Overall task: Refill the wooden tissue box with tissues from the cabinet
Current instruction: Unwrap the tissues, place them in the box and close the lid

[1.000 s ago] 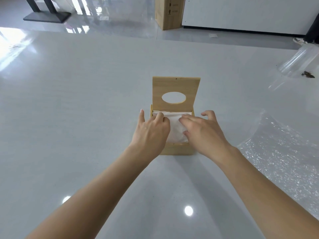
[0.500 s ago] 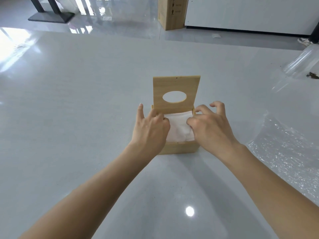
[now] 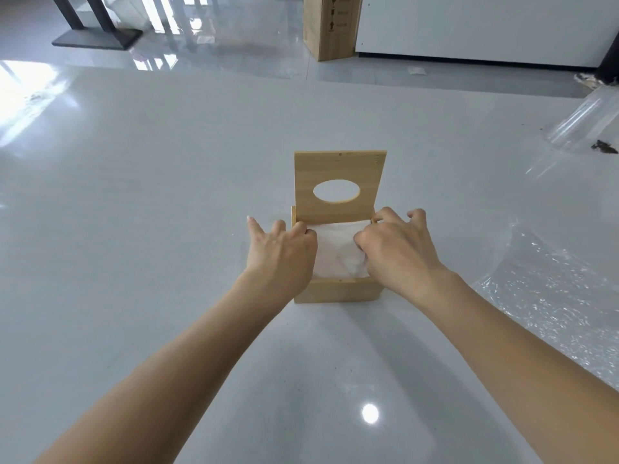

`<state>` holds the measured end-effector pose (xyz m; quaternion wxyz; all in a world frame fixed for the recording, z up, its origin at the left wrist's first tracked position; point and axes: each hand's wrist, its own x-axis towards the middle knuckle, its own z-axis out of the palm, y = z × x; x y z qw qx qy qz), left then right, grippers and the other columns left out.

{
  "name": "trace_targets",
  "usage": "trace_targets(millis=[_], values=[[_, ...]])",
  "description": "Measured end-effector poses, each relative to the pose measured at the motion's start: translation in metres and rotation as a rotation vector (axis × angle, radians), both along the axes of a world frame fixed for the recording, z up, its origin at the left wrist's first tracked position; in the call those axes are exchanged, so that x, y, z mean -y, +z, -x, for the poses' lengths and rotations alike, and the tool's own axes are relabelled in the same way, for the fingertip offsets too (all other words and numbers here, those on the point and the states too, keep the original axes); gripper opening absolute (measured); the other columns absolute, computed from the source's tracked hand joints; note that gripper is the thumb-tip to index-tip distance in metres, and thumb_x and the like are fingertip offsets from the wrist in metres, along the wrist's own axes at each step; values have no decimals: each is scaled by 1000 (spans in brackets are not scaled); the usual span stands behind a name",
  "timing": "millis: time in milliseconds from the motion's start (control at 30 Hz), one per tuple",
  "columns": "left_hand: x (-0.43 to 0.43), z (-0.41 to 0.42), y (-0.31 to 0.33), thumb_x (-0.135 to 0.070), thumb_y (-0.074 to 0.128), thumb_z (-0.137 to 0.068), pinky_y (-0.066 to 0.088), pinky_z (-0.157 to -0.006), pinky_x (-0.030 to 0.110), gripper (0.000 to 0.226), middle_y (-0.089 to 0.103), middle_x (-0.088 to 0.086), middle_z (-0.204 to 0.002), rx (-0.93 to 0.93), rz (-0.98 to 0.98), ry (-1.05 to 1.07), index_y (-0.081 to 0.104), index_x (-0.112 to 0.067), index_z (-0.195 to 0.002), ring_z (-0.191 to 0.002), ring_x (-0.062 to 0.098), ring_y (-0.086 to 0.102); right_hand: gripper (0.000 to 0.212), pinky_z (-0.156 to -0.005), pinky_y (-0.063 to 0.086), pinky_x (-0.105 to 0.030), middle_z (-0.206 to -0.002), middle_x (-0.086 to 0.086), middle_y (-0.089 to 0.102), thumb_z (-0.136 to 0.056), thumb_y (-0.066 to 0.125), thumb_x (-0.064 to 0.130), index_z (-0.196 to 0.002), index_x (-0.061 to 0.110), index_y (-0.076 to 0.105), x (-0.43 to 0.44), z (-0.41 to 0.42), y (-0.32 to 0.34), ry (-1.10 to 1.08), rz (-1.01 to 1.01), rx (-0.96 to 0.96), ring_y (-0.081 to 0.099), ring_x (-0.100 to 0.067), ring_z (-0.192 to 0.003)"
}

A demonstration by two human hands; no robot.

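- The wooden tissue box point(image 3: 336, 290) stands in the middle of the pale worktop point(image 3: 150, 202), where it stood a second ago. Its lid point(image 3: 339, 166), with the oval hole, is still swung up and upright at the far side.
- The tissues point(image 3: 335, 249) lie inside the open box as a white stack, sunk a little below the near wall.
- A second ago both hands lay over the stack, and the right fingers reached across it towards the left hand. Now the hands are apart, one at each side of the box, and a wider strip of tissue shows between them.
- The left hand point(image 3: 281, 254) is at the box's left wall, its fingers bent down at the left edge of the stack. Their tips are hidden, so I cannot tell whether they grip or only press. One finger sticks out to the left, clear of the box.
- The right hand point(image 3: 400, 252) has shifted to the right wall. Its thumb is curled into the tissues and dents them, and its bent fingers hook over the rim near the back right corner.
- The tissue surface looks more creased near the right thumb than it did before.
- A sheet of clear plastic wrap point(image 3: 552, 296) lies on the worktop to the right, well apart from the box.
- A cardboard carton point(image 3: 330, 28) stands on the floor beyond the worktop.
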<state>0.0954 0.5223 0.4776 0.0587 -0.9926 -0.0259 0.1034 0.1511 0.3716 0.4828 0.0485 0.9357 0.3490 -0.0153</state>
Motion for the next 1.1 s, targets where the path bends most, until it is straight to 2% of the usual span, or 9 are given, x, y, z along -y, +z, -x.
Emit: trace_targets(millis=[167, 300, 400, 500, 633, 733, 867, 967, 1100], values=[[-1, 3, -4, -44, 49, -92, 34, -101, 48, 33, 54, -3, -112, 17, 143, 19, 50, -14, -106, -113, 23, 49, 11, -85, 29, -34, -70, 0, 65, -68, 50, 8, -67, 10, 61, 9, -7, -22, 156, -217, 76, 64, -23, -74], [-5, 0, -6, -46, 50, -91, 38, -97, 50, 41, 50, -5, -121, -43, 189, 15, 46, -13, -116, -122, 20, 46, 30, -83, 31, -34, -100, 3, 69, -80, 36, 22, -84, 13, 64, 11, -6, -32, 151, -208, 13, 63, -11, -101], [-6, -4, -1, -46, 52, -90, 40, -95, 55, 41, 52, -4, -118, -105, 166, 6, 46, -13, -113, -115, 22, 51, 23, -85, 31, -33, -119, 8, 57, -92, 38, 22, -99, 18, 59, 7, -11, -25, 154, -78, -73, 46, -5, -124], [-7, -8, 2, -43, 58, -87, 45, -85, 46, 38, 54, -3, -111, -116, 156, -10, 47, -12, -106, -101, 23, 56, 22, -88, 33, -32, -106, 8, 56, -88, 38, 11, -92, 20, 58, 7, -19, -10, 163, -57, -272, 51, -13, -113], [-10, -10, -1, -42, 61, -85, 31, -63, 32, 37, 54, -4, -110, -98, 206, -13, 48, -13, -104, -94, 22, 57, 40, -99, 29, -32, -104, 9, 69, -75, 35, 3, -85, 15, 71, 18, -24, 0, 134, -343, -342, 57, -15, -105], [-11, -11, -1, -42, 60, -85, 30, -62, 31, 37, 53, -4, -111, -104, 224, -8, 48, -13, -106, -95, 22, 57, 42, -94, 21, -26, -81, 16, 61, -68, 29, 11, -79, 15, 70, 13, -19, -4, 164, -427, -362, 50, -6, -87], [-11, -10, -1, -42, 59, -86, 31, -65, 31, 38, 53, -4, -112, -109, 223, -17, 47, -13, -107, -96, 21, 57, 19, -92, 13, -25, -83, 9, 65, -89, 51, 25, -87, 21, 69, 5, -15, -16, 162, -477, -366, 50, -8, -91], [-11, -10, 0, -44, 59, -86, 31, -66, 32, 39, 54, -4, -113, -101, 224, -14, 47, -13, -108, -97, 21, 57, 38, -92, 7, -21, -84, 11, 65, -84, 45, 44, -67, 19, 67, 2, -14, -24, 208, -416, -348, 47, -4, -94], [-11, -10, -1, -45, 58, -86, 31, -66, 32, 40, 53, -6, -114, -99, 215, -7, 47, -15, -110, -98, 21, 56, 48, -95, 7, -23, -69, 6, 63, -84, 41, 44, -51, 12, 52, 8, -17, -26, 190, -383, -241, 51, -9, -85]])
